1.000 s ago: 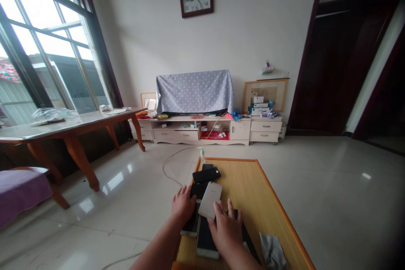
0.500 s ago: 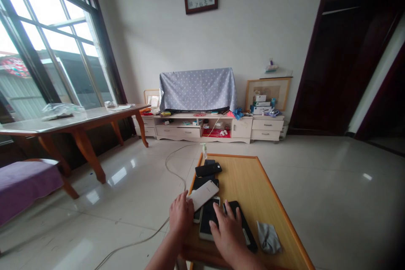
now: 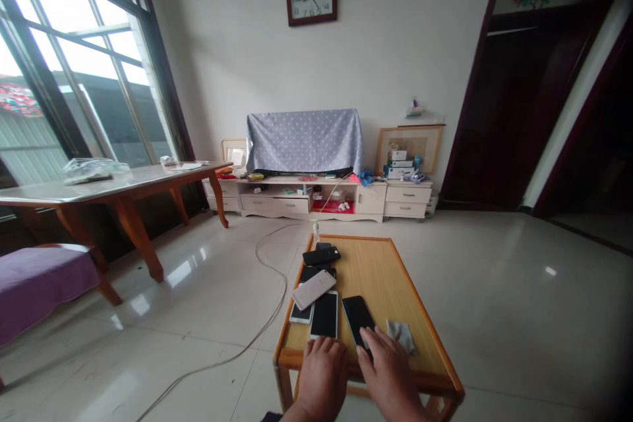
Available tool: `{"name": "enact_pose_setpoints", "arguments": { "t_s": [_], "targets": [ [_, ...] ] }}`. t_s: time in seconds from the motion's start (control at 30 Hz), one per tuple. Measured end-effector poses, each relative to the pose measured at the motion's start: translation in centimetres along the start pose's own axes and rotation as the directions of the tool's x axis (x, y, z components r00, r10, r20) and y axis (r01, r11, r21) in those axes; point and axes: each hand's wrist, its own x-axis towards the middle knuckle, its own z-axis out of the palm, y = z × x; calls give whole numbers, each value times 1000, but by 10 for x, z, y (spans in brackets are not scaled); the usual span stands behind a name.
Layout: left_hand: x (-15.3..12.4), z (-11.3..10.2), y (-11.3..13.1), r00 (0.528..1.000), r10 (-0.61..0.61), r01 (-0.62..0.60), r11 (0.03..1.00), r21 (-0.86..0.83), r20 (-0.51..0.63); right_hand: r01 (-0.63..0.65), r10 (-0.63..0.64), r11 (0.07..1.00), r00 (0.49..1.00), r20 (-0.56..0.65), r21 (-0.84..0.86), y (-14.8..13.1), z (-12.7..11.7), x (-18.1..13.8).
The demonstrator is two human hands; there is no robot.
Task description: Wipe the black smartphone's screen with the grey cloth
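My left hand (image 3: pixel 324 368) is at the table's front edge, against the lower end of a white phone with a dark screen (image 3: pixel 325 315). Its fingers are bent and close together, and their tips are hidden. My right hand (image 3: pixel 388 366) has fingers apart, the tips resting on the lower part of a black phone (image 3: pixel 358 316). Just beyond those fingers lies a crumpled grey cloth (image 3: pixel 401 336). A pale pink phone (image 3: pixel 313 289), back up, lies slanted across another white phone (image 3: pixel 300 314). Farther up the left side is a black phone (image 3: pixel 321 256) among other dark ones.
The phones lie on a small wooden table (image 3: pixel 373 264) with a raised orange rim. A pump bottle (image 3: pixel 316 231) stands at its far left corner. A cable (image 3: pixel 257 343) curls over the tiled floor. A white cabinet (image 3: pixel 370 203) stands by the wall; a larger table (image 3: pixel 148 179) is left.
My left hand has left the pale pink phone and moved down to the table's front edge. My right hand has shifted right, off the white phone. The view has tilted slightly.
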Motion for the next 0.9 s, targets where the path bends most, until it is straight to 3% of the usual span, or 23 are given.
{"name": "enact_pose_setpoints", "arguments": {
  "t_s": [0.27, 0.53, 0.73, 0.9],
  "targets": [
    [-20, -10, 16, 1000, 9, -8, 998, 67, -13, -92, 96, 992, 995, -36, 85, 12, -8, -44],
    [-32, -17, 10, 991, -103, 112, 986, 121, -82, -115, 137, 978, 984, -116, 175, 25, -11, -60],
    [-33, -14, 15, 998, -26, 33, 991, 128, -59, -102, 141, 972, 975, -175, 211, 33, -11, -62],
    [-29, -8, 26, 998, 9, -2, 993, 121, -55, -170, 218, 963, 946, -239, 207, 52, -19, -58]
  ]
}}
